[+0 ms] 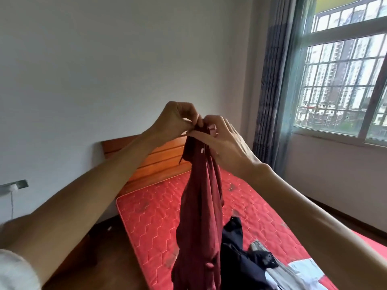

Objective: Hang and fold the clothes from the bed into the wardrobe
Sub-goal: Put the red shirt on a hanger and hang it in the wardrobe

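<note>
A dark red garment hangs in the air in front of me, bunched lengthwise, above the bed's red quilted mattress. My left hand pinches its top edge from the left. My right hand holds the same top edge from the right, fingers curled into the cloth near a small white label. On the mattress at the lower right lie a dark navy garment and grey and white clothes. No wardrobe is in view.
A wooden headboard stands against the white wall. A window with bars and a grey curtain fill the right side. Dark wooden floor runs along the bed's left side. A wall socket with a cord is at the far left.
</note>
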{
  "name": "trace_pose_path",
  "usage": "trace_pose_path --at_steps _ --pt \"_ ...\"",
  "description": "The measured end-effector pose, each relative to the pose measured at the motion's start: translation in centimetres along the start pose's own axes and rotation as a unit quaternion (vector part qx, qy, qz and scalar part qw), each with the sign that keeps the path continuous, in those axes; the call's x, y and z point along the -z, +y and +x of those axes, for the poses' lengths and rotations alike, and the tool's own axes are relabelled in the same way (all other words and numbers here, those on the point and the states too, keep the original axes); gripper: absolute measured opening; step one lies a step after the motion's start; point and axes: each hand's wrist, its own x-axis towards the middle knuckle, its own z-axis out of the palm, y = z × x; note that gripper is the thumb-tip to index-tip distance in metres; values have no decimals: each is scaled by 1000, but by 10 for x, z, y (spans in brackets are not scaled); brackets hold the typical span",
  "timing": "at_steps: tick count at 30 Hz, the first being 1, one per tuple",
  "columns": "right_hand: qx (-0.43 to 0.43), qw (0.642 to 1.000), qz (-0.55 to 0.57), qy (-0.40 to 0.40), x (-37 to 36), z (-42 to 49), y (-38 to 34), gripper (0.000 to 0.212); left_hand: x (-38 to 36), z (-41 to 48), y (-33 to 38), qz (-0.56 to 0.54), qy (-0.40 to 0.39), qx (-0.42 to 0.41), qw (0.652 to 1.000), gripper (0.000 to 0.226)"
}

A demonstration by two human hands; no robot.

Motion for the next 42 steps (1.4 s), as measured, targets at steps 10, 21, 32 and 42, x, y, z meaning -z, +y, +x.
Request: trace_pose_path --at_steps 10,21,32,42 --pt "-38 999 -24 18 -32 18 11 13 16 -37 -22 75 101 142 982 16" --pt "-77 978 186 58 -49 55 -5 25 -7 -109 -82 58 -53 176 981 36" --pt "-152 963 176 -138 -95 105 -32 20 131 -169 -122 181 111 227 951 18" --pt "-62 929 266 -251 -209 163 -117 36 300 -265 -89 519 120 158 831 21"
